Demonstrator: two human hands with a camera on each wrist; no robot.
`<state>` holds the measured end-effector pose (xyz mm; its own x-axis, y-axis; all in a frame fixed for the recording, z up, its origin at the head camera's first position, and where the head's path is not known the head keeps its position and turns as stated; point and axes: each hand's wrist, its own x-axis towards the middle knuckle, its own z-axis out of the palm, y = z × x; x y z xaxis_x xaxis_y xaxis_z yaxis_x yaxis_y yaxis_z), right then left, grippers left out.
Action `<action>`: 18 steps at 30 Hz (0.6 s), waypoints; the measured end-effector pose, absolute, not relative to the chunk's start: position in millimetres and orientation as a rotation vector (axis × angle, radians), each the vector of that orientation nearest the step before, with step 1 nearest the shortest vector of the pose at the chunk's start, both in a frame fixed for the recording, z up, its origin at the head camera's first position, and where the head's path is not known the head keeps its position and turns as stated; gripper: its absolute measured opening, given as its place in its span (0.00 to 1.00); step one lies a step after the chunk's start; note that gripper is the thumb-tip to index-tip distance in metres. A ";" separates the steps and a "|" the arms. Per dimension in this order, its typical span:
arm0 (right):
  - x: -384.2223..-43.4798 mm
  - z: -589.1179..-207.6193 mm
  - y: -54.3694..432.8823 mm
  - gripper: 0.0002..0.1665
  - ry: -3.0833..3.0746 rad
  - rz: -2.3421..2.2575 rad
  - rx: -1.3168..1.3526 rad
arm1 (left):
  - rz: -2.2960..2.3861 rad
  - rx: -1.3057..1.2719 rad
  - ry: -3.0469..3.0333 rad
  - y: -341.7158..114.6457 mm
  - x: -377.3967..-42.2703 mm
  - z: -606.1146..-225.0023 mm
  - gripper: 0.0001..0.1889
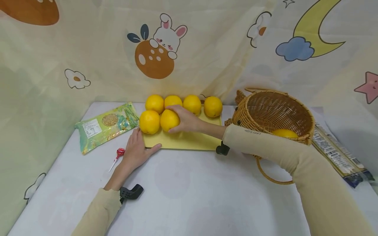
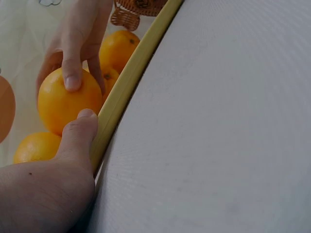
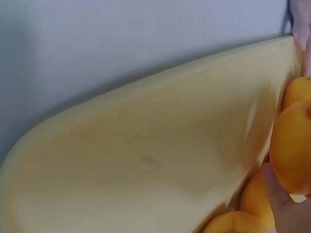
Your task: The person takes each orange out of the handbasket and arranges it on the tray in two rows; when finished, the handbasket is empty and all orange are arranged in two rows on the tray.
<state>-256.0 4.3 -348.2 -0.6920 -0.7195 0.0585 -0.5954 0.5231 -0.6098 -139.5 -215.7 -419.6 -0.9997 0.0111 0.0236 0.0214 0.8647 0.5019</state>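
My right hand (image 1: 187,119) grips an orange (image 1: 169,121) in the front row on a yellow tray (image 1: 183,141). Beside it sits another orange (image 1: 149,122), with several more lined up along the tray's back, among them an orange (image 1: 213,106) at the right end. At the tray's front left corner rests my left hand (image 1: 137,147), its fingers extended and thumb on the rim. In the left wrist view, the gripped orange (image 2: 68,104) shows under the right thumb. The right wrist view catches that orange (image 3: 294,145) at its edge.
To the right stands a wicker basket (image 1: 245,113) with an orange (image 1: 284,133) inside, partly behind the right sleeve. A silver-and-blue package (image 1: 339,154) lies beyond it. On the left are a green food packet (image 1: 107,126) and a red lollipop (image 1: 120,152). A patterned cloth hangs behind.
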 end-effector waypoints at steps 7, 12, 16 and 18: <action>-250.4 -347.4 2.1 0.55 2.616 -0.705 -1.098 | -0.803 -0.016 -3.027 -214.6 -140.1 -419.6 0.58; -242.9 -326.9 4.5 0.59 2.675 -0.468 -1.111 | -0.812 -0.022 -3.024 -213.1 -139.3 -418.6 0.58; -228.1 -285.8 17.4 0.59 2.753 -0.443 -1.128 | -0.807 -0.023 -3.018 -213.4 -139.4 -418.4 0.59; -219.4 -264.1 29.7 0.56 2.786 -0.573 -1.130 | -0.793 -0.029 -3.016 -214.1 -139.9 -418.2 0.59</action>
<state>-219.4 29.7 -264.1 -0.7245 -0.6863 0.0639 -0.6558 0.6578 -0.3704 -139.9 -214.1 -418.2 -0.9996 0.0123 0.0268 0.0239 0.8706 0.4914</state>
